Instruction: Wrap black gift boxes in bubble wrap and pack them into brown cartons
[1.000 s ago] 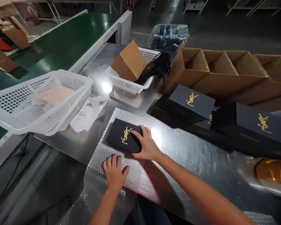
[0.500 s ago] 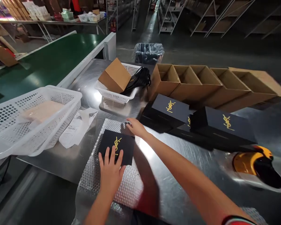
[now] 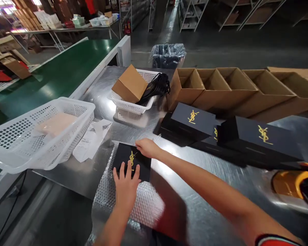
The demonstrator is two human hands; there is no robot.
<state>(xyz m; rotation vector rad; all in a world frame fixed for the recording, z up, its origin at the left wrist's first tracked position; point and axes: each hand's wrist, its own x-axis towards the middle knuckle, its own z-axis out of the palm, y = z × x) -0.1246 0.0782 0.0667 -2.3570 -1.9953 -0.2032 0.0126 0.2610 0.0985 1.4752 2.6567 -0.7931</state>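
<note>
A person's two bare hands work over a metal tabletop (image 3: 210,222), seen from above. The left forearm comes up from the bottom edge, and the left grip (image 3: 125,186) lies palm down, wide open, its fingers spread and pointing away from the body. It presses on the near part of a flat black box (image 3: 145,167) without closing around it. The right forearm slants in from the lower right, with a red sleeve and dark, light-striped cuff, and the right grip (image 3: 146,147) is closed in a small pinch at the far right corner of the box. It appears to hold the far edge of the bubble wrap (image 3: 149,201); its fingertips are too small to read fully.

The box lies flat on the wrap, under the left grip and just nearer the body than the right. Its gold monogram (image 3: 132,158) faces up, top pointing away and leaning slightly right, with fingers covering the lower part. The sides look nearly equal, so a long axis cannot be told.

Beyond and right of the right grip are more black boxes (image 3: 192,118); left of both grips, a white basket (image 3: 38,162).
</note>
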